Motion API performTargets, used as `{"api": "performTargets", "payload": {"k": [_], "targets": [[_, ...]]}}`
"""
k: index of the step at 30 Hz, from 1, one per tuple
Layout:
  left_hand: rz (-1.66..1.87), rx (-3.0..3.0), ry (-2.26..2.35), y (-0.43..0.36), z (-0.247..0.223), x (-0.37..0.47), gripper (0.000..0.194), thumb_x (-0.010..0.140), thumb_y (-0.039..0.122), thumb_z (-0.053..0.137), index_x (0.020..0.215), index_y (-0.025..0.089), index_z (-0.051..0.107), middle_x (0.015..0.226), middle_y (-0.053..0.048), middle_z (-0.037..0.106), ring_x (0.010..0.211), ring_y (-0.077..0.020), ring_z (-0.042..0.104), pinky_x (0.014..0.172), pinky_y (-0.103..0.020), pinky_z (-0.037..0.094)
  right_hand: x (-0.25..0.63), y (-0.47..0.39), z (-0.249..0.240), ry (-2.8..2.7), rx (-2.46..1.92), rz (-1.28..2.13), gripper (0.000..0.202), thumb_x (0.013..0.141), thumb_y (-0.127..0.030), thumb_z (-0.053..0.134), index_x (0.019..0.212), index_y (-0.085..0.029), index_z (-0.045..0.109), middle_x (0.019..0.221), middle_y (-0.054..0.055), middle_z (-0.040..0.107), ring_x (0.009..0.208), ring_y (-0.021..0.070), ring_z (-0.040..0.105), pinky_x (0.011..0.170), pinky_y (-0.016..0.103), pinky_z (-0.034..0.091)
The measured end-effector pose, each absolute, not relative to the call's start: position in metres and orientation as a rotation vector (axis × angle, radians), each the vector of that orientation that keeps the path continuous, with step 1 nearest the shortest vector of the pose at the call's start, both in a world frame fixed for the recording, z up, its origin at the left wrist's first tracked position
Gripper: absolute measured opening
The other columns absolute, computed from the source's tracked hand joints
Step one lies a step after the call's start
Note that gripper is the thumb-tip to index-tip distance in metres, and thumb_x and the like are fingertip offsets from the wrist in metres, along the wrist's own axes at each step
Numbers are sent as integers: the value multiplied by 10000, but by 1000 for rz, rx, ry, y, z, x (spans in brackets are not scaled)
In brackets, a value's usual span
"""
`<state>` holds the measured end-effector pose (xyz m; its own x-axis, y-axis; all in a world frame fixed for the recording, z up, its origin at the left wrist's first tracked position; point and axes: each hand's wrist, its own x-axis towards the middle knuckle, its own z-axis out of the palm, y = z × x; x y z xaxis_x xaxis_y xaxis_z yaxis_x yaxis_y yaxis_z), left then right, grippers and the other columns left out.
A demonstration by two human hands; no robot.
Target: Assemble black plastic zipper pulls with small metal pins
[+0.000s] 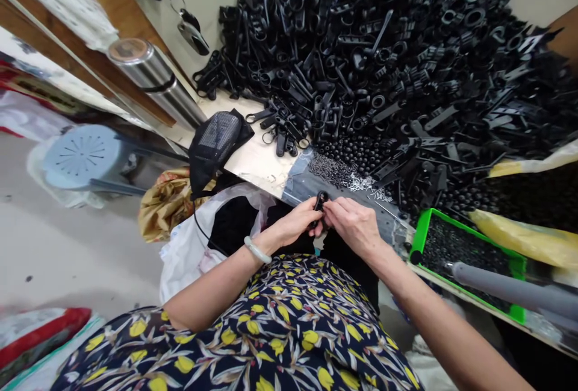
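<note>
My left hand (303, 217) is closed on a small black plastic part with a ring-shaped end (320, 200), held just in front of the table edge. The fingers of my right hand (350, 220) are pinched together against that same part; whether they hold a smaller piece is hidden. Beyond my hands lie small black beads (354, 153), tiny dark pieces (332, 171) and a scatter of short silvery pins (361, 184). A big heap of black plastic parts (361, 59) rises behind them.
At the right stands a green tray (422, 234) of small black pieces, with a grey rod-like tool (501, 282) across it. To the left are a steel flask (158, 81), a black mesh item (219, 138), a blue stool (82, 155) and a white plastic bag (176, 264).
</note>
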<state>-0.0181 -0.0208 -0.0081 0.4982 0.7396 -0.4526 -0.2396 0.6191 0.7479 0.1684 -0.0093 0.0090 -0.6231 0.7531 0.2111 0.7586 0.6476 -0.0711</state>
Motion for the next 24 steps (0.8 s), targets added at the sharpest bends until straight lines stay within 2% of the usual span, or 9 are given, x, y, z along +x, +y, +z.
{"api": "performTargets", "payload": {"k": [6, 11, 16, 21, 24], "targets": [[683, 786, 908, -22, -13, -14, 90, 917, 228, 518, 990, 192, 479, 790, 27, 576, 546, -66, 500, 501, -231, 309, 167, 2, 13, -2804, -1175, 23, 229, 1014, -148, 523, 824, -175, 647, 761, 31, 623, 714, 154, 534, 586, 280, 292], [665, 967, 1010, -25, -16, -12, 77, 980, 249, 492, 940, 213, 437, 623, 79, 477, 533, -87, 424, 537, -243, 316, 153, 5, 16, -2927, -1224, 73, 153, 961, -76, 519, 889, -157, 626, 787, 67, 611, 727, 178, 526, 598, 273, 328], [696, 1059, 1042, -28, -16, -15, 77, 969, 241, 523, 963, 203, 455, 653, 71, 500, 591, -94, 451, 609, -249, 355, 146, -3, 10, -2890, -1292, 105, 138, 954, -64, 525, 907, -148, 623, 829, 84, 630, 762, 186, 565, 624, 274, 376], [662, 841, 876, -26, -20, -20, 321, 865, 276, 630, 1143, 185, 499, 697, 77, 498, 561, -83, 456, 556, -233, 314, 151, -19, 2, -2813, -1218, 9, 159, 986, -63, 513, 930, -137, 642, 855, 76, 652, 790, 178, 598, 636, 267, 433], [664, 797, 857, -24, -20, -22, 384, 843, 318, 680, 1175, 178, 547, 717, 67, 510, 559, -75, 449, 548, -227, 312, 152, -31, 3, -2843, -1176, -32, 179, 971, -29, 499, 998, -120, 650, 910, 91, 661, 808, 191, 603, 655, 291, 485]]}}
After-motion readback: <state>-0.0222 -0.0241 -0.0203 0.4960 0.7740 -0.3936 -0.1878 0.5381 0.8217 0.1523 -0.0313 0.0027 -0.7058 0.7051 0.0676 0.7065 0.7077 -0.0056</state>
